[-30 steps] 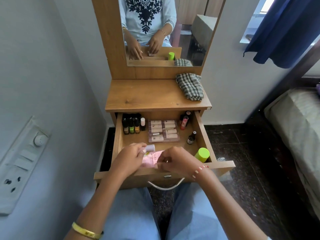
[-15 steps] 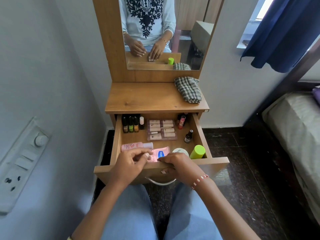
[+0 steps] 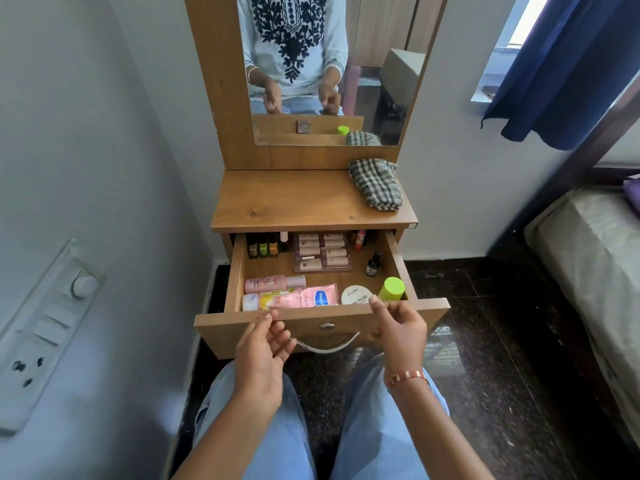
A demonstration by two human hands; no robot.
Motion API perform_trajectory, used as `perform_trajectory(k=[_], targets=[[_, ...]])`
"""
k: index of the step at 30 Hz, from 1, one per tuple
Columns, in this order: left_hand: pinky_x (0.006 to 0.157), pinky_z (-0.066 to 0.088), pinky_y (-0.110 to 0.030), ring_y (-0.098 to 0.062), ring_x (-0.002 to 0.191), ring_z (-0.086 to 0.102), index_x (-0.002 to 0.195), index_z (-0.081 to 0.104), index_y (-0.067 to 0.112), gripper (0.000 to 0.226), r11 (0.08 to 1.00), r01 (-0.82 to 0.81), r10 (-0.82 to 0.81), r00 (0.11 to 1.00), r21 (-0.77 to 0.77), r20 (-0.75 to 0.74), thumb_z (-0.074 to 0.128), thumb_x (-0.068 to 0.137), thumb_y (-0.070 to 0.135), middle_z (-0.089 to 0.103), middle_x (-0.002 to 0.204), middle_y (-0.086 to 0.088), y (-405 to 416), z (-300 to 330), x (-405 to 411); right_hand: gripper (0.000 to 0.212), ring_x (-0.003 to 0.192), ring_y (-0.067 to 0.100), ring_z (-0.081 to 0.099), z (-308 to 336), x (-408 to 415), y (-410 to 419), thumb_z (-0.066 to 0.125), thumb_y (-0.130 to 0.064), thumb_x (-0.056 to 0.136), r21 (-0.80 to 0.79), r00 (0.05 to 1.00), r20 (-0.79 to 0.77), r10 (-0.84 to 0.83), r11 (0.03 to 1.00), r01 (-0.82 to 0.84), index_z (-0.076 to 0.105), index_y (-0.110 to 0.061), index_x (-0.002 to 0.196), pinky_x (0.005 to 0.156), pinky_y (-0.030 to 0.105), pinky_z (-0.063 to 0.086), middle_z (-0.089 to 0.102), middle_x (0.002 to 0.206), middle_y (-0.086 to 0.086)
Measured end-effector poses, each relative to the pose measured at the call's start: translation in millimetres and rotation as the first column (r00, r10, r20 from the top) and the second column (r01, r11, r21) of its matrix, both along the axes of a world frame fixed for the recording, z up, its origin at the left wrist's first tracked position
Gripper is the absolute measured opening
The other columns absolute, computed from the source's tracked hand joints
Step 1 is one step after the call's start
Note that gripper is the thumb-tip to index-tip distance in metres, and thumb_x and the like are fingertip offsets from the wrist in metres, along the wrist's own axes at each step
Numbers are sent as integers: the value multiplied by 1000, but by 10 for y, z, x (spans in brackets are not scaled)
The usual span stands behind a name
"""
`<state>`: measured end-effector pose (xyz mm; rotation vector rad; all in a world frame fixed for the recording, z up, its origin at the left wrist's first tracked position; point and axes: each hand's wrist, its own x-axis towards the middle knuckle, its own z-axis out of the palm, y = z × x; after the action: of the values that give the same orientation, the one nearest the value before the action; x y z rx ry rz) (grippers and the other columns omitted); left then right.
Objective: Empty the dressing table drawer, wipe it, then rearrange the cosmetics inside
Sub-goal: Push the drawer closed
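Note:
The wooden drawer [image 3: 433, 308] of the dressing table stands pulled out, with cosmetics arranged inside. Small dark bottles [image 3: 263, 245] line the back left; a clear case of beige tubes [image 3: 322, 252] sits at the back middle. Two pink tubes [image 3: 273, 283] [image 3: 298, 297], a white round jar [image 3: 356, 294] and a green-capped bottle [image 3: 393, 289] lie along the front. My left hand [image 3: 263, 351] hovers in front of the drawer's face, fingers apart, holding nothing. My right hand [image 3: 398, 329] hovers at the front edge near the jar, also with nothing in it.
A checked cloth [image 3: 375, 183] lies on the right of the tabletop [image 3: 294, 199] below the mirror [image 3: 329, 64]. A metal handle [image 3: 325, 344] hangs on the drawer's front. A switch panel [image 3: 45, 327] is on the left wall, a bed [image 3: 595, 258] on the right. My knees are under the drawer.
Both hands have come out of the drawer and drawn back toward me, letting go of the pink tube, which now lies at the drawer's front. The view has tilted slightly.

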<state>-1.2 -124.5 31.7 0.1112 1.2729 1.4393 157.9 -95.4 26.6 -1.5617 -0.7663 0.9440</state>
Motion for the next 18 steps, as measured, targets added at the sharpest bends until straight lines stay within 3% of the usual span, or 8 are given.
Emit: perform_trajectory(k=[2, 4, 7, 9, 12, 16, 18], targets=[[73, 47, -32, -16, 82, 55, 103, 57, 9, 18, 998, -24, 29, 995, -58, 91, 50, 92, 22, 55, 83, -4, 31, 34, 80, 19, 67, 19, 58, -6, -32, -39, 66, -15, 82, -124, 956, -286, -60, 992, 25, 51, -10, 72, 46, 20, 53, 58, 78, 12], [89, 45, -39, -24, 105, 53, 120, 48, 7, 33, 993, -30, 51, 979, -112, 195, 49, 93, 26, 54, 101, -8, 62, 73, 136, 16, 86, 25, 63, 0, -75, -23, 65, -15, 83, -175, 909, -397, -128, 983, 62, 52, -7, 85, 62, 26, 56, 61, 96, 16], [109, 28, -48, -32, 129, 38, 134, 36, 7, 45, 986, -21, 74, 945, -168, 318, 45, 95, 28, 43, 133, -17, 90, 86, 128, 33, 105, 29, 61, -2, -143, 1, 62, -14, 87, -248, 813, -545, -203, 966, 75, 48, -1, 114, 78, 36, 53, 59, 118, 19], [112, 20, -50, -33, 133, 35, 136, 33, 6, 48, 983, -20, 86, 929, -183, 361, 43, 96, 30, 39, 141, -17, 118, 18, 108, 41, 107, 28, 58, -32, -174, -3, 62, -14, 86, -299, 756, -604, -252, 951, 78, 44, -2, 122, 81, 40, 49, 57, 123, 17], [114, 13, -51, -31, 136, 31, 139, 27, 4, 56, 983, -2, 71, 928, -186, 367, 41, 95, 36, 37, 144, -15, 181, -76, 113, 35, 102, 24, 57, -83, -182, 11, 64, -15, 85, -306, 720, -645, -257, 950, 64, 46, -8, 115, 83, 40, 47, 57, 123, 14], [114, 16, -49, -30, 136, 31, 140, 23, 2, 61, 985, -30, 91, 924, -167, 371, 42, 94, 36, 34, 146, -16, 335, -133, 105, 31, 103, 27, 59, -97, -150, 149, 64, -12, 85, -284, 708, -668, -228, 958, 40, 52, -4, 112, 69, 35, 50, 59, 122, 18], [114, 17, -48, -29, 136, 32, 140, 23, 2, 63, 986, -32, 90, 928, -164, 362, 45, 93, 37, 34, 146, -16, 441, -151, 84, 40, 108, 28, 58, -110, -164, 259, 65, -15, 84, -289, 737, -640, -217, 957, 31, 50, -2, 119, 72, 37, 50, 58, 123, 18]])
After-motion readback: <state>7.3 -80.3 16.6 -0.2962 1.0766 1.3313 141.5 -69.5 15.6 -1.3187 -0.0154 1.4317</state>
